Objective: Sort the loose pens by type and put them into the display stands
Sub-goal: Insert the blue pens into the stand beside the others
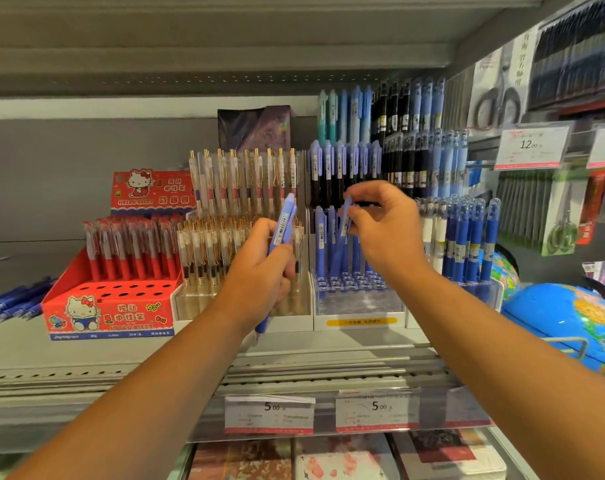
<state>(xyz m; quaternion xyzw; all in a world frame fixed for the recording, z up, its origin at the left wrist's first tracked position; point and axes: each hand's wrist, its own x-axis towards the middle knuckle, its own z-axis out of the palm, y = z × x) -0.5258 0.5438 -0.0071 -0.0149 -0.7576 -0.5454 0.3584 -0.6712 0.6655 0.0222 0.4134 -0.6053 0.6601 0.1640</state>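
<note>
Head view, frame centre: left hand (263, 268) grasping a small bundle of periwinkle pens (284, 220), right hand (384, 230) pinching a single pen (346, 211) over the partly filled clear stand (360, 304); loose blue pens (14, 299) lying on the shelf (24, 341) at far left, so sorting is judged well short of complete.

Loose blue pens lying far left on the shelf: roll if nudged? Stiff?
Likely stiff: the loose blue pens lie straight on the shelf. Slim barrels may roll a bit if pushed; clips like those on the held pens in the left hand would probably stop them.
</note>
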